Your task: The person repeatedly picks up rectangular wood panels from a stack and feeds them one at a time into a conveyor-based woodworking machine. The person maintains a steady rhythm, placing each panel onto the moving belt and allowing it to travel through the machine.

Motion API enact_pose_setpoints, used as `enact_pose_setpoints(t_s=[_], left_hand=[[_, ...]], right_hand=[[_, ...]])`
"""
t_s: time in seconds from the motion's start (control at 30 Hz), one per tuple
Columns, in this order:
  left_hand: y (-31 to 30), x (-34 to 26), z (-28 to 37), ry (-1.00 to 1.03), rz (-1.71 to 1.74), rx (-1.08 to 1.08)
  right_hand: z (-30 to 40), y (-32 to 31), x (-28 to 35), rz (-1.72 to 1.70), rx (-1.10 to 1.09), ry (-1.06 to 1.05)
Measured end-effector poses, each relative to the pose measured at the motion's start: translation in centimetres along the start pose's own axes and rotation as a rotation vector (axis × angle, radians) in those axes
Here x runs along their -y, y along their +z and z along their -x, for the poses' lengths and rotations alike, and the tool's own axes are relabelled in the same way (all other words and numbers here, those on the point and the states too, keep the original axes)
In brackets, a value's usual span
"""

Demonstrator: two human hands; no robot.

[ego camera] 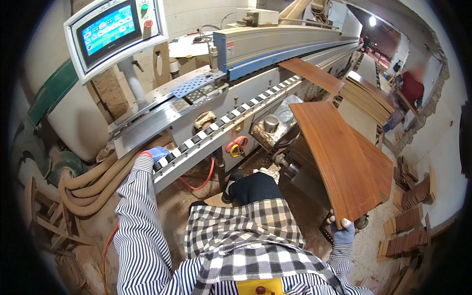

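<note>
In a blue work glove, my left hand (158,153) rests at the near end of the black-and-white roller rail (217,124) of a long woodworking machine, which looks like an edge bander. My gloved right hand (343,229) grips the near end of a reddish-brown wood-grain panel (339,155), thumb on its top face. Beneath that panel lies another similar panel (374,158). Farther up, a narrow brown panel (313,73) reaches from under the machine's blue-edged beam (273,62) across the rail. What my left fingers do on the rail's far side is partly hidden.
A control screen (108,29) stands at upper left. Stacked panels (368,97) lie beyond my panel, with a co-worker in dark red (412,88) behind them. Dust hoses (99,184) curve at left. Piled wood strips (409,221) line the right wall. Red-and-yellow scissors (236,146) hang on the machine.
</note>
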State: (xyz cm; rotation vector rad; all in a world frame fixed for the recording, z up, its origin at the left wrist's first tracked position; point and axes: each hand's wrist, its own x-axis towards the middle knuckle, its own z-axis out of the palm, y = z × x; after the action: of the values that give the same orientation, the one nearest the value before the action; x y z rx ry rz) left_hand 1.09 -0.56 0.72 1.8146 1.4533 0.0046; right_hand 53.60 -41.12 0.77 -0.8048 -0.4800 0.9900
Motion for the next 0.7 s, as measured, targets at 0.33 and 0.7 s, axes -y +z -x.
enact_pose_setpoints(t_s=[0.33,0.7], left_hand=[[-0.3,0.6,-0.8,0.025,-0.078,0.042],[-0.2,-1.0,0.1,0.02,-0.316,-0.018]], right_hand=[[-2.1,8.5,-3.6,-0.099,0.203,0.299],[-3.8,19.7,-9.6,0.159,0.654,0.66]])
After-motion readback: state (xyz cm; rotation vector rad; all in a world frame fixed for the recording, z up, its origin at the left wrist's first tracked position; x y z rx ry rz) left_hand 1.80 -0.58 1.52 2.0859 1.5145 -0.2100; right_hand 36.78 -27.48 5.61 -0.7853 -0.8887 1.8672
